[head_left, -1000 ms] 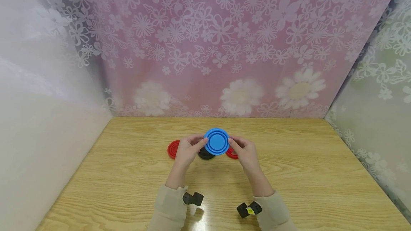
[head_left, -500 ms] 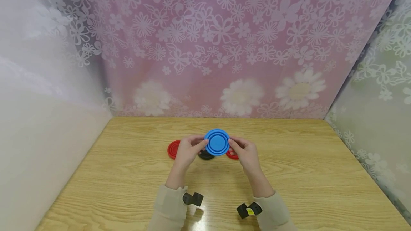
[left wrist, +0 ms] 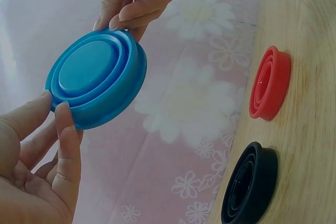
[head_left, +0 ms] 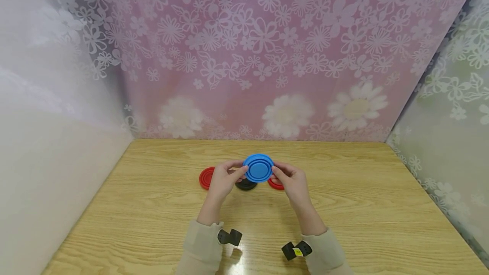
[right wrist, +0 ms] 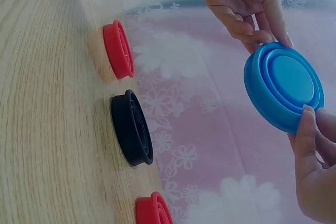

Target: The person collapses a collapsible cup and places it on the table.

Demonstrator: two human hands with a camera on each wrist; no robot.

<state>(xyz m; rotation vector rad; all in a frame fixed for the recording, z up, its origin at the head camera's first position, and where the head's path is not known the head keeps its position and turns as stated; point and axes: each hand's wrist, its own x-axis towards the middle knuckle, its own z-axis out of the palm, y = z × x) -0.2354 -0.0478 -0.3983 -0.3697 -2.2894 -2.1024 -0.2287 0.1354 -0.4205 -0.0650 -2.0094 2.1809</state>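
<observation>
A blue collapsible cup (head_left: 259,168), round, ringed and folded flat, is held up above the table between both hands. My left hand (head_left: 224,177) pinches its left edge between thumb and fingers, and my right hand (head_left: 292,179) grips the opposite edge the same way. The left wrist view shows the cup (left wrist: 94,72) tilted, its flat central disc and stepped rings visible. Behind the hands, a flat black ringed cup (head_left: 246,184) lies on the table, partly covered by the blue one. One red cup (head_left: 206,177) lies left of it, another red cup (head_left: 276,184) to the right, partly hidden.
The wooden table (head_left: 363,203) extends to a pink flowered curtain (head_left: 248,75) at its back edge. A pale sheet (head_left: 57,139) borders the left side, and a flowered sheet (head_left: 451,147) the right. Small black devices (head_left: 230,237) sit at both cuffs.
The blue cup has tilted between the hands, so its face now looks narrower from top to bottom in the head view. Both hands keep nearly the same place and hold.
</observation>
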